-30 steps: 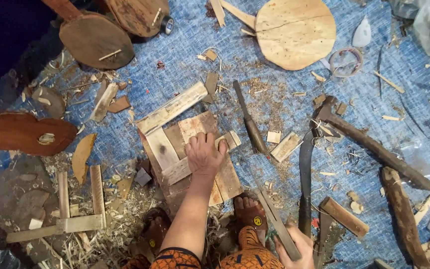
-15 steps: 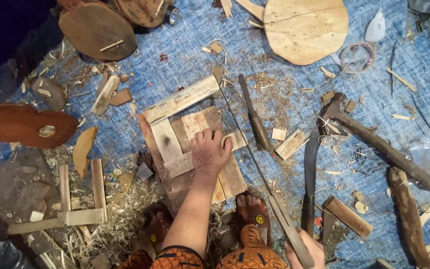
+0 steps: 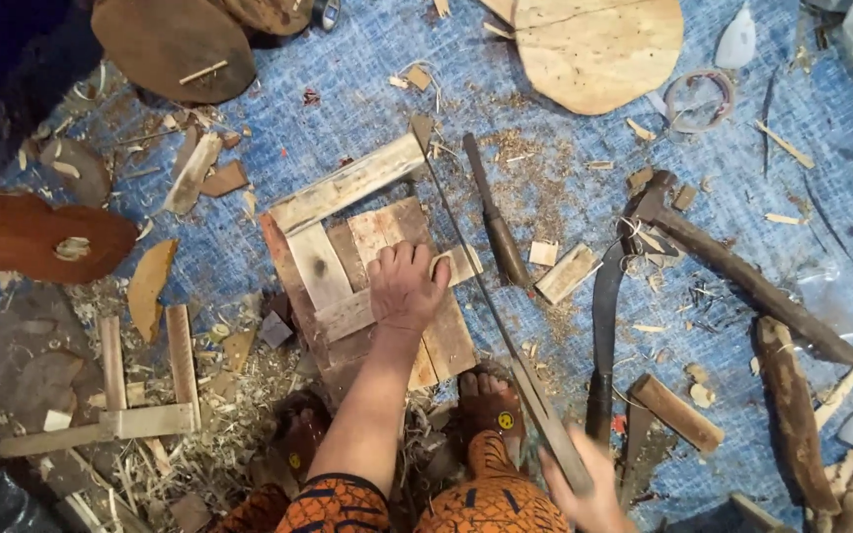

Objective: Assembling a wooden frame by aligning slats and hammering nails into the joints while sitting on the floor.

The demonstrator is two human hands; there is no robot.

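We press our left hand (image 3: 405, 286) flat on a small panel of nailed wooden slats (image 3: 367, 271) on the blue woven mat (image 3: 565, 168), while our right hand (image 3: 589, 494) grips a long thin saw (image 3: 486, 296) lying against the panel's right edge.

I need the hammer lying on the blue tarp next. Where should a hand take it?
Grip the hammer low on its long wooden handle, coming from above. It lies flat, head toward the upper left, and the handle's lower right end is bare.
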